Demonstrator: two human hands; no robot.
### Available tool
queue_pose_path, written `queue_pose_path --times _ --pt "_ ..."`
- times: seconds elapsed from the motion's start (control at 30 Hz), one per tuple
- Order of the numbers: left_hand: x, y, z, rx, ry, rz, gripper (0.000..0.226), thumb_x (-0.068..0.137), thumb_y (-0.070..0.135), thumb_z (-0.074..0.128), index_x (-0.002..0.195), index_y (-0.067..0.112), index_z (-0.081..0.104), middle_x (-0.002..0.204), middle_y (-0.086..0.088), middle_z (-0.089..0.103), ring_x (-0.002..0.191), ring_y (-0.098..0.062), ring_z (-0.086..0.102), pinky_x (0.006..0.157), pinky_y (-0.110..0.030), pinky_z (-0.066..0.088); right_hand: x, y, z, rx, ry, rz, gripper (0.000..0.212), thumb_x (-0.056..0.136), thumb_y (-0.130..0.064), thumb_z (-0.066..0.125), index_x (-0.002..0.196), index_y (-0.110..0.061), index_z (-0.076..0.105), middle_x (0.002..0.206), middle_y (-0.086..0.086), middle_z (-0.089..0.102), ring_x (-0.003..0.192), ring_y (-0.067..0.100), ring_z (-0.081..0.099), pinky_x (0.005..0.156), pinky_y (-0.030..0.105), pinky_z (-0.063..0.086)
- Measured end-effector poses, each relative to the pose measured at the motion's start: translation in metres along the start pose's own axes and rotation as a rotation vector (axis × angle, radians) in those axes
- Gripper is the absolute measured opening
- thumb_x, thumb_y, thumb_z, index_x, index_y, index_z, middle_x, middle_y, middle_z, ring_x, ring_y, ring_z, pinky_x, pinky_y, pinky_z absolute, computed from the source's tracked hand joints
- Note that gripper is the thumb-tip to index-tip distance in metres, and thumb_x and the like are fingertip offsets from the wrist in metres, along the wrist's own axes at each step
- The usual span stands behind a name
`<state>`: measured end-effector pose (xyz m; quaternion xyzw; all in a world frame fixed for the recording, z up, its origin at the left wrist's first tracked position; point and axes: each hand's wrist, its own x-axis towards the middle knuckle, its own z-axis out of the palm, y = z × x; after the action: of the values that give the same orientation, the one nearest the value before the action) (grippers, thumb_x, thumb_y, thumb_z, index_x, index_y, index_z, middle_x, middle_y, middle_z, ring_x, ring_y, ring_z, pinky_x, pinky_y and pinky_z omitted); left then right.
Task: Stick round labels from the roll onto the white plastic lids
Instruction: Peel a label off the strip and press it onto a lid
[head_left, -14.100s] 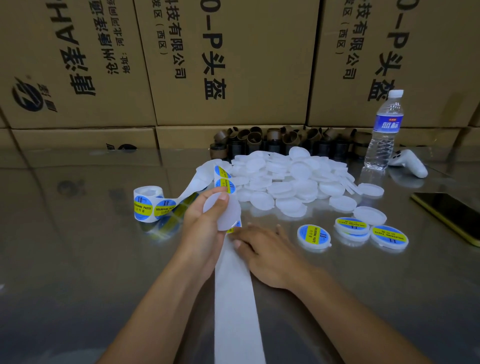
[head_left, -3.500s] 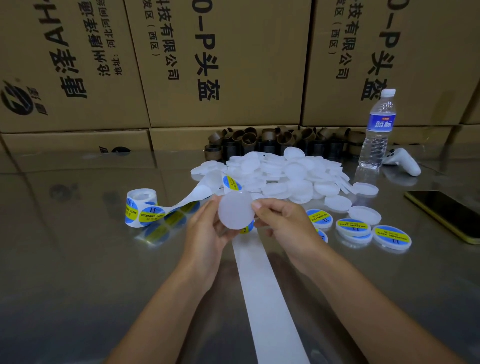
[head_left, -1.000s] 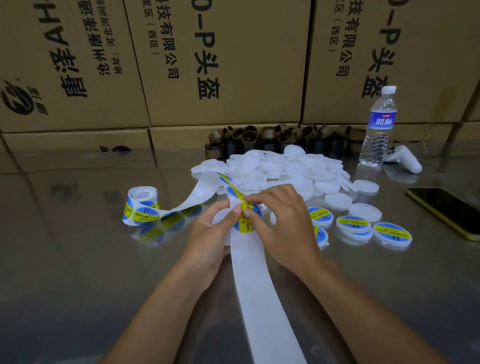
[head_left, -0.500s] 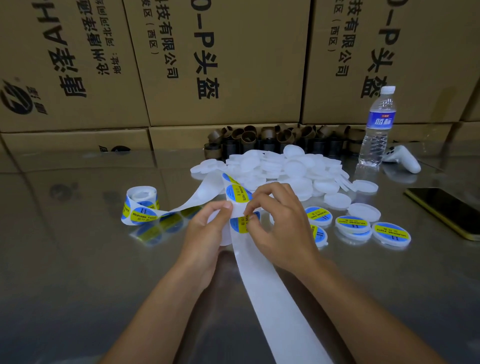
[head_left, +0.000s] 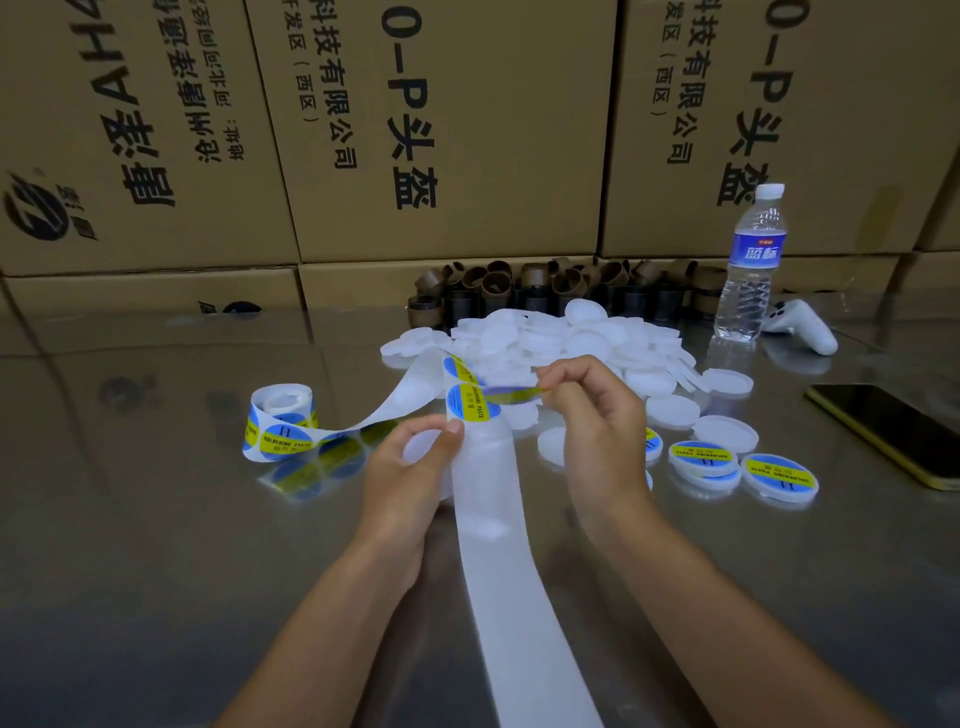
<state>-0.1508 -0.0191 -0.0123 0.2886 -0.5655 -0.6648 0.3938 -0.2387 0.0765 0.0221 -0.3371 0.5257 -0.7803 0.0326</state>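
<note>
The step in hand looks like peeling. On the near side of the pile of white lids (head_left: 561, 340), the right hand (head_left: 597, 426) pinches a round label (head_left: 511, 396) between thumb and fingertips and holds it edge-on above the backing strip (head_left: 514, 582). Whether its far end is quite free of the strip I cannot tell. The left hand (head_left: 410, 483), also just in front of the pile, curls round a blank lid (head_left: 422, 448), and its thumb pins the strip just below the next label (head_left: 470, 404). The strip runs from the roll (head_left: 280, 428), which stands well to the left of the pile, over the left hand and towards the person. The next move probably calls for turning the label flat, setting it centred over the blank lid and pressing it down from one edge so it neither creases nor sticks to itself. A few labelled lids (head_left: 779, 475) lie to the right of the pile on its near side, with a phone (head_left: 893, 431) further right. A water bottle (head_left: 750, 265) stands at the pile's far right. The working room seems to be the table (head_left: 156, 519) surface in front of the pile, between the forearms, where only the strip trails. No table edge is in view.
</note>
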Motion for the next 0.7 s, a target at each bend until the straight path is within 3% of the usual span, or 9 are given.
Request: queue_pose_path --times 0.17,0.33,0.47,0.6,0.7 --pt "0.006 -0.001 -0.001 -0.036 0.203 0.047 0.009 0.09 0.023 0.063 0.082 0.027 0.066 0.088 0.014 0.062 0.091 -0.015 0.058 0.09 -0.039 0.049 0.005 0.002 -0.006 0.078 0.025 0.131 0.039 0.085 0.001 0.053 0.059 -0.025 0.065 0.063 -0.016 0.063 0.066 0.001 0.055 0.064 0.012 0.042" --pt "0.009 0.005 -0.004 -0.109 0.296 0.126 0.011 0.093 0.025 0.059 0.085 0.031 0.064 0.106 0.002 0.065 0.101 -0.018 0.058 0.086 -0.034 0.047 0.007 0.004 -0.006 0.118 -0.045 0.266 0.039 0.087 -0.01 0.057 0.06 -0.035 0.068 0.065 -0.014 0.064 0.06 0.0 0.058 0.068 0.024 0.04" --pt "0.007 0.009 -0.001 -0.348 0.019 0.04 0.022 0.098 0.029 0.048 0.089 0.017 0.065 0.096 -0.009 0.069 0.081 -0.017 0.068 0.071 -0.026 0.053 0.007 0.007 -0.007 0.151 -0.161 0.317 0.031 0.086 -0.014 0.061 0.063 -0.033 0.07 0.062 -0.012 0.061 0.059 0.003 0.055 0.064 0.024 0.036" --pt "0.006 0.009 0.0 -0.454 -0.226 -0.096 0.044 0.098 0.041 0.038 0.113 0.007 0.062 0.112 -0.013 0.069 0.101 -0.024 0.064 0.091 -0.04 0.047 0.002 0.007 -0.005 0.194 -0.313 0.305 0.013 0.077 -0.02 0.069 0.065 -0.024 0.07 0.062 -0.009 0.062 0.055 0.003 0.05 0.059 0.017 0.038" --pt "0.005 0.009 0.0 -0.48 -0.317 -0.124 0.048 0.093 0.045 0.038 0.11 0.01 0.065 0.11 -0.012 0.071 0.098 -0.021 0.066 0.096 -0.04 0.045 0.0 0.008 -0.004 0.191 -0.343 0.264 0.012 0.078 -0.008 0.069 0.071 -0.017 0.064 0.055 -0.009 0.064 0.048 0.0 0.053 0.049 0.008 0.039"
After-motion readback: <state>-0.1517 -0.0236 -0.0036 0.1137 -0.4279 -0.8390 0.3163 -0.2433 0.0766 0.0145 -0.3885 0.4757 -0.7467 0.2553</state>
